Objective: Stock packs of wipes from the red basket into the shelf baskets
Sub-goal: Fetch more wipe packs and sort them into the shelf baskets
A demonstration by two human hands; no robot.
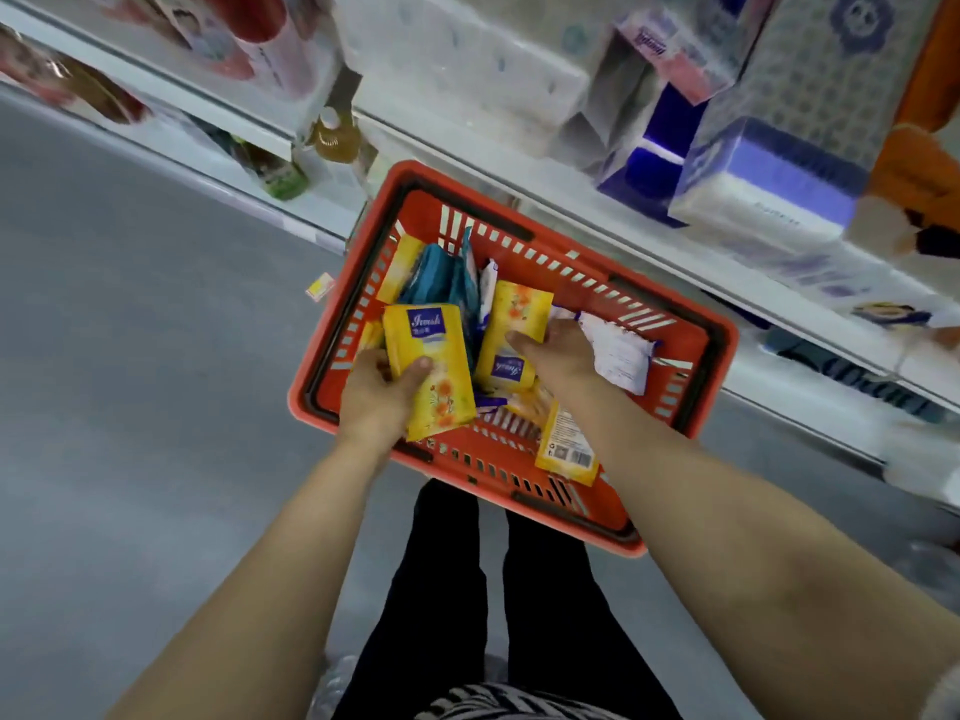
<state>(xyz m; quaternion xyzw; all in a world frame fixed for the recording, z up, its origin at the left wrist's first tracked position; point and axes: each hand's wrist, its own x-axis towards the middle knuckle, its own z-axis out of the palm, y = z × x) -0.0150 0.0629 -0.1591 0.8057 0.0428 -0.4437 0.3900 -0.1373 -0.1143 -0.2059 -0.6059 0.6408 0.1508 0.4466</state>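
A red basket [670, 397] stands on the grey floor in front of the shelves, holding several packs of wipes. My left hand [376, 394] grips a yellow pack [428, 371] with a purple label, thumb on its face, just above the basket's near-left side. My right hand [558, 356] reaches into the basket's middle and grips a second yellow pack [511, 324]. Teal packs [436, 278] stand at the far left of the basket, a white pack [618, 353] lies to the right of my right hand, and another yellow pack [566, 446] with a barcode leans at the near wall.
White shelves [519, 163] run across the top, stocked with tissue packs and boxes [769, 174]. A bottle of yellow liquid [335, 135] stands on a low shelf to the left. A small yellow tag [319, 287] lies on the floor. My legs in black trousers [498, 589] stand behind the basket.
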